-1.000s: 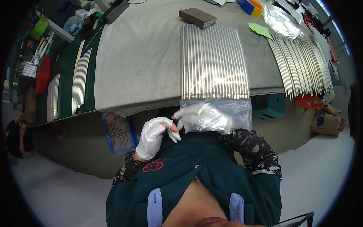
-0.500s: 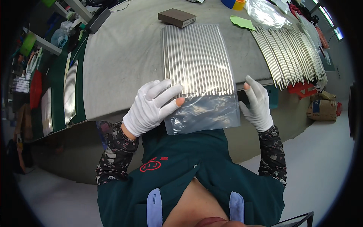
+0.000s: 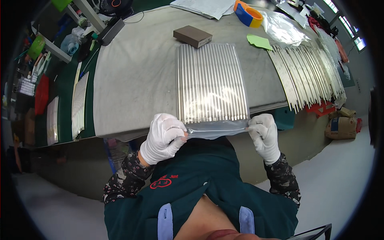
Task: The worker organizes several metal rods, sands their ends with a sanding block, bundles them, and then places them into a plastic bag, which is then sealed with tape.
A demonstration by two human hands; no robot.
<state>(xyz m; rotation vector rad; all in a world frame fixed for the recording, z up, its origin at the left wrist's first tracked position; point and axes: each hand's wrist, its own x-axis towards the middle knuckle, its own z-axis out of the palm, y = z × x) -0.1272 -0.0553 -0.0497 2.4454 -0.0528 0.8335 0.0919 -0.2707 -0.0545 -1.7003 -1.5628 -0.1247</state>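
Observation:
A clear plastic bag lies at the table's front edge, its loose end hanging just past it. Inside, a row of slim silver metal rods lies side by side. My left hand, in a white glove with bare thumb tip, pinches the left corner of the bag's loose end. At the right corner my right hand, gloved the same way, pinches the plastic too. Between both hands the film is drawn into a taut, folded strip. A brown box touches the far end of the bag.
More bare rods are spread on the right, beside a green paper piece and clear plastic film. A blue-and-orange tape roll stands at the back. Further rod bundles lie on the green surface at left.
Both hands have closed on the corners of the bag's loose end, which was lying spread out. That end is now gathered into a narrow strip. The view has shifted slightly.

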